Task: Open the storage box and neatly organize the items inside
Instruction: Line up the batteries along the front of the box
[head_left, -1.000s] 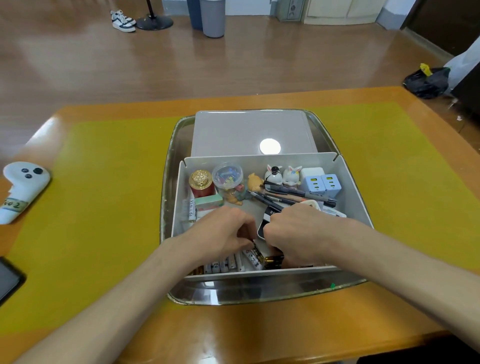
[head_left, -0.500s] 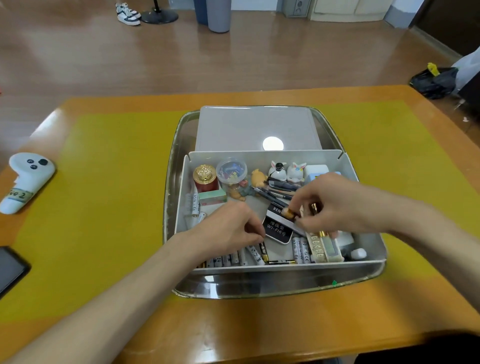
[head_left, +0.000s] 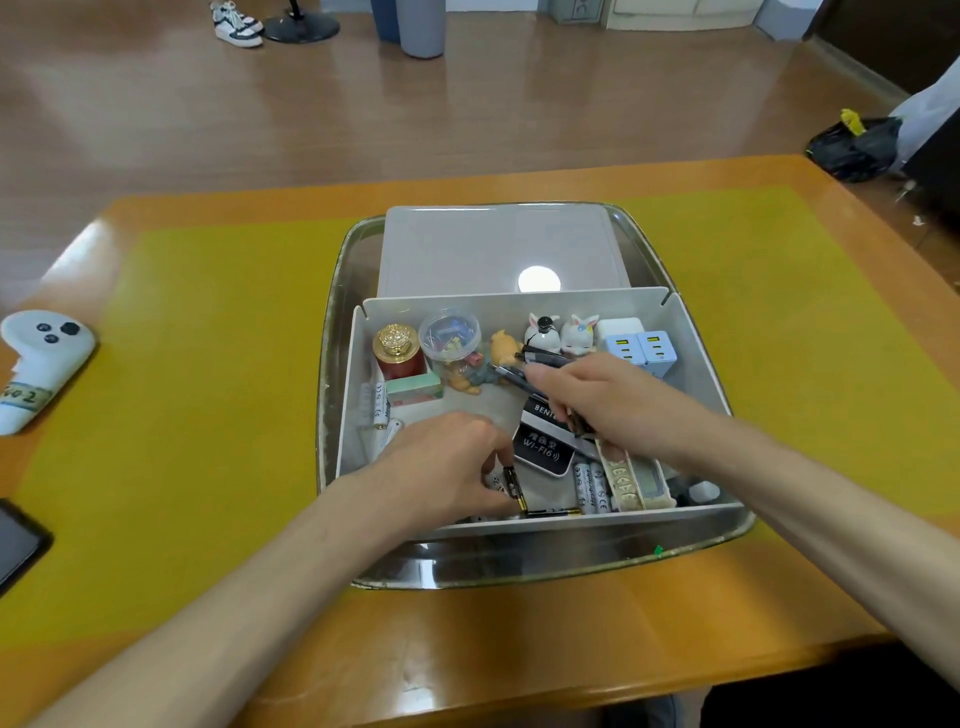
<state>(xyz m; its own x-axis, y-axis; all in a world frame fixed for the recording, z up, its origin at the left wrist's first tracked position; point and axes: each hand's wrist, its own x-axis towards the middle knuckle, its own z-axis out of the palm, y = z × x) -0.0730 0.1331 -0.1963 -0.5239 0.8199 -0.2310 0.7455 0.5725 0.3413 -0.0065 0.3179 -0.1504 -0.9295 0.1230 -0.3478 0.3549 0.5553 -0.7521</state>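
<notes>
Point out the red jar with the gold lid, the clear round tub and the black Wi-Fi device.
red jar (head_left: 399, 352), head view, on its gold lid and red side.
clear round tub (head_left: 450, 334), head view, on its lid.
Wi-Fi device (head_left: 542, 450), head view, on its black face.

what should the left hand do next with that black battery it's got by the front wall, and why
Probably lay it down parallel beside the white batteries lined up along the front wall of the storage box. The left hand pinches a black battery that sits askew, another black one lies flat by the wall, and the right hand is busy farther back.
</notes>
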